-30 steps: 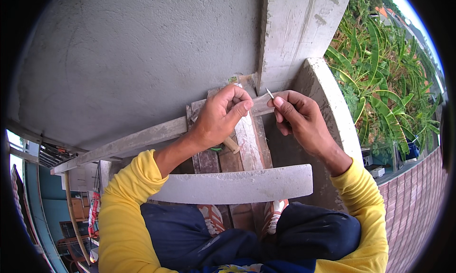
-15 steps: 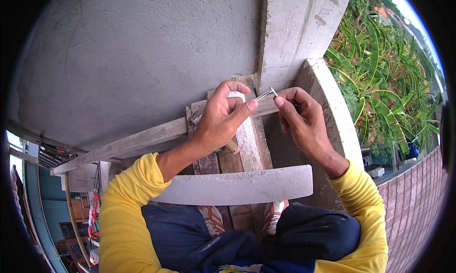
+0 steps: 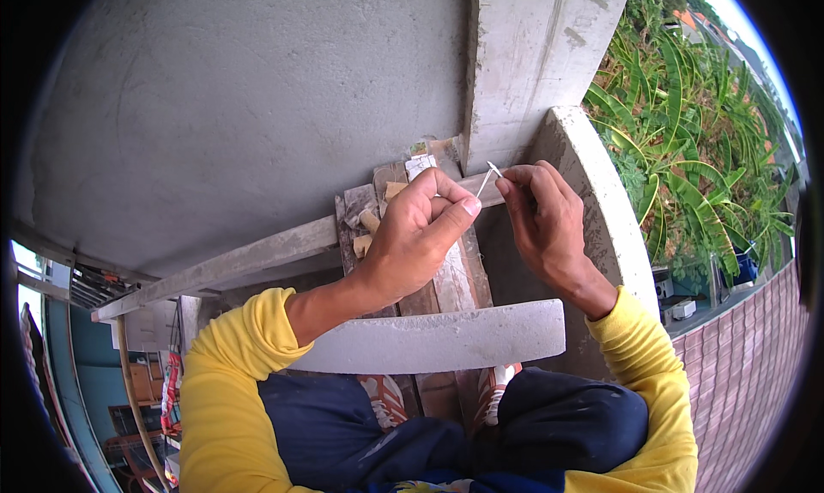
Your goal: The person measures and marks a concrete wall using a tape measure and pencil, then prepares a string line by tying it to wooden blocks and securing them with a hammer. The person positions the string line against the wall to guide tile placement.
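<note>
String [image 3: 483, 185] stretches from the left hand [image 3: 414, 235], whose thumb and finger pinch it, to the slim nail [image 3: 494, 169], which the right hand [image 3: 547, 223] clamps at its fingertips, beyond the near pale beam [image 3: 429, 337]; joining looks begun but unfinished; whether any knot is tied, I cannot tell.

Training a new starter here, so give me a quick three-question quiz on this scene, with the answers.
1. True or false: both sleeves are yellow.
2. What runs from the left hand to the right hand? A) a thick rope; B) a thin pale strand; C) a metal chain.
3. Fill in: beyond the low wall, on the picture's ___ side, grow leafy plants.
Key: 1 true; 2 B; 3 right.
</note>
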Motion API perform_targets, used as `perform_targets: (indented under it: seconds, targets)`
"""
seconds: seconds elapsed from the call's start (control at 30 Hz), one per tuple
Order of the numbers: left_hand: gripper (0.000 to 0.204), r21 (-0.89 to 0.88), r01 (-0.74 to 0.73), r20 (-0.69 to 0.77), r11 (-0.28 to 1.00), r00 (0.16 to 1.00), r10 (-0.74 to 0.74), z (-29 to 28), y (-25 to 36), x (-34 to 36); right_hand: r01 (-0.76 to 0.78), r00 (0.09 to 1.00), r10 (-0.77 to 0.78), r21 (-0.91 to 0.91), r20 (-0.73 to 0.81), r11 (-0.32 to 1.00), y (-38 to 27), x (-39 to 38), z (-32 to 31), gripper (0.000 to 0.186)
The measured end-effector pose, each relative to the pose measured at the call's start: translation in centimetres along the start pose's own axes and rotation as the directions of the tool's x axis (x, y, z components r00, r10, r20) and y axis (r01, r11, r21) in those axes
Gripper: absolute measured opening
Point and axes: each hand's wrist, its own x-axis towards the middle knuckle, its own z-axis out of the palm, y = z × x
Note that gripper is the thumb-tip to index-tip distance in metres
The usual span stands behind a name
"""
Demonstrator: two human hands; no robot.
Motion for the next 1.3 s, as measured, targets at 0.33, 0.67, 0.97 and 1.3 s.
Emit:
perform_targets:
  seconds: [0.33, 0.67, 0.97, 1.3]
  targets:
    - [0.019, 0.157, 0.011, 0.044, 0.988, 0.999, -0.018, -1.0, -2.5, 1.6, -0.283, 0.959, 0.279, 0.22, 0.052, 0.933, 0.1, -0.3, 0.2, 0.012]
    - [0.039, 0.064, -0.174, -0.175, 0.983, 0.967, 0.183, -1.4, -1.2, 3.3, -0.256, 0.967, 0.246, 0.251, 0.07, 0.934, -0.8, -0.2, 0.0, 0.013]
    - [0.024, -0.252, -0.119, 0.052, 0.96, 0.989, 0.136, -0.3, -2.1, 3.3, -0.181, 0.983, 0.183, 0.358, 0.029, 0.916, -0.8, 0.0, 0.4, 0.013]
    - [0.014, -0.343, 0.059, 0.032, 0.937, 0.998, -0.051, -0.9, -1.4, 3.2, -0.332, 0.943, 0.315, 0.305, 0.103, 0.893, -1.3, 0.1, 0.0, 0.014]
